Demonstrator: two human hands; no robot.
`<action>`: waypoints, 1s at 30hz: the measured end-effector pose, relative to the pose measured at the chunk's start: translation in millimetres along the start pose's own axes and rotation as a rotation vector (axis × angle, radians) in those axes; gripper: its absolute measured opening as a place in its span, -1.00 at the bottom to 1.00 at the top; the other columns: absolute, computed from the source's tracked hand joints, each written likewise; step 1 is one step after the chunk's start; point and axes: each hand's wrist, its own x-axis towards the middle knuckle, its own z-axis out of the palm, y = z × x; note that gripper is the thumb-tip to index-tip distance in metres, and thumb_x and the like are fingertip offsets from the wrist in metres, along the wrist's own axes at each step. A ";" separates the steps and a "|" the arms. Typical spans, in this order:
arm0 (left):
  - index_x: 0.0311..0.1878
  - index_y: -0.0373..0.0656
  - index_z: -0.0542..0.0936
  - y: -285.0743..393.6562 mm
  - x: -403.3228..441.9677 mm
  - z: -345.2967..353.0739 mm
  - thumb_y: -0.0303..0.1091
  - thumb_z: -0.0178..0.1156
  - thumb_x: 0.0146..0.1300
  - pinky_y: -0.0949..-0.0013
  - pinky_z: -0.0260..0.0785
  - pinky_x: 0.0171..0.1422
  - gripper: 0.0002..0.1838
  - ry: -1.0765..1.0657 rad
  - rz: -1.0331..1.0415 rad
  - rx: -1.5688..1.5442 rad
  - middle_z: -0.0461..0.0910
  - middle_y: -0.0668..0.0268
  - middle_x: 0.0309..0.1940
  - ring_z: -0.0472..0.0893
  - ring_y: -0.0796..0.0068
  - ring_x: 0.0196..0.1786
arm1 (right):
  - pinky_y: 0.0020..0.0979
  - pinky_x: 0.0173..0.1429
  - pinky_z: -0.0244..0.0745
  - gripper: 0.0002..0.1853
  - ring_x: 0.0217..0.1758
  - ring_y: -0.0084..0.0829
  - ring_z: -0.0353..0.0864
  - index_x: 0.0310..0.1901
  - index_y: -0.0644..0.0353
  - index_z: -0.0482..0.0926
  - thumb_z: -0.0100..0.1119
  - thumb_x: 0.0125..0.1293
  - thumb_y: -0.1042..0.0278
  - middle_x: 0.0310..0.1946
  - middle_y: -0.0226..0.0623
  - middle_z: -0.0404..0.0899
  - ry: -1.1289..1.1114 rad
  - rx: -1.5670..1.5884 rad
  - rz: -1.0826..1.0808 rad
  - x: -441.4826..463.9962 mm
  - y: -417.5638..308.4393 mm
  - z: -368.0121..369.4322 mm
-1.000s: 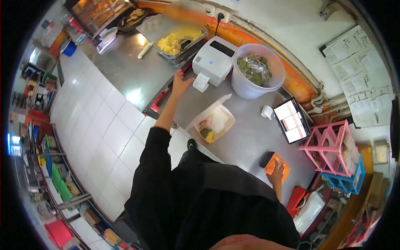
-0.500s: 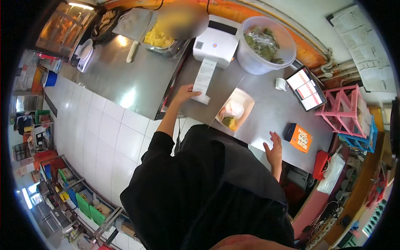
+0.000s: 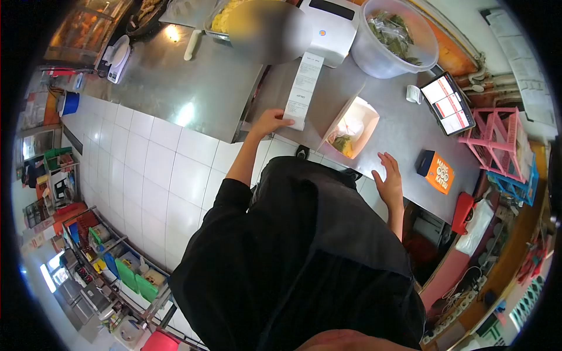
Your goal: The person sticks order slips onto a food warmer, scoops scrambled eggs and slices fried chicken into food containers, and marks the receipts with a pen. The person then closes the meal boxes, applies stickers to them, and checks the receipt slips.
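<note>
My left hand [image 3: 271,123] pinches the lower end of a long printed receipt [image 3: 304,88] between thumb and fingers. The upper end of the paper is still in the slot of a white receipt printer [image 3: 325,30]. To the right of the receipt, an open paper food box [image 3: 364,132] sits near the counter's front edge. Inside it are a white wrapped bundle [image 3: 352,126] and some green and yellow food. My right hand [image 3: 389,178] hovers by the counter edge below the box, fingers apart and holding nothing.
A plastic tub [image 3: 374,58] of leaves stands beside the printer. Rightward are a tablet [image 3: 448,104], a small white roll [image 3: 414,94], an orange box [image 3: 438,172] and a pink rack [image 3: 497,140]. A knife [image 3: 192,45] and a scale [image 3: 118,59] lie left.
My left hand now holds the receipt's end, which hangs straighter; its bottom was curled to the right before. The view has shifted, and my right hand stays open near the counter edge.
</note>
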 end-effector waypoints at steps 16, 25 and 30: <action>-0.27 -0.21 0.68 -10.8 -54.5 -4.2 -0.08 0.42 -0.07 0.41 0.30 -0.11 -0.60 -0.091 0.001 0.286 0.54 0.23 -0.28 0.49 0.40 -0.19 | -0.22 0.22 0.35 -0.51 0.20 -0.06 0.37 0.13 0.09 0.41 0.23 0.11 0.45 0.14 -0.09 0.36 -0.036 0.034 0.005 -8.0 -7.9 26.3; -0.18 -0.26 0.64 -23.7 -74.6 -9.0 -0.17 0.41 -0.01 0.41 0.35 -0.03 -0.60 -0.128 -0.096 0.176 0.65 0.26 -0.29 0.55 0.49 -0.21 | -0.22 0.22 0.33 -0.51 0.16 -0.07 0.40 0.13 0.10 0.40 0.21 0.12 0.43 0.10 -0.08 0.39 -0.106 -0.005 -0.025 -4.2 -13.1 28.9; -0.13 -0.32 0.61 -8.9 -85.5 -1.6 -0.27 0.39 0.03 0.43 0.37 0.05 -0.62 -0.116 -0.168 0.094 0.65 0.23 -0.23 0.58 0.49 -0.15 | -0.22 0.21 0.33 -0.52 0.16 -0.09 0.41 0.13 0.11 0.40 0.20 0.13 0.43 0.08 -0.09 0.42 -0.130 0.005 -0.047 -0.5 -16.7 29.3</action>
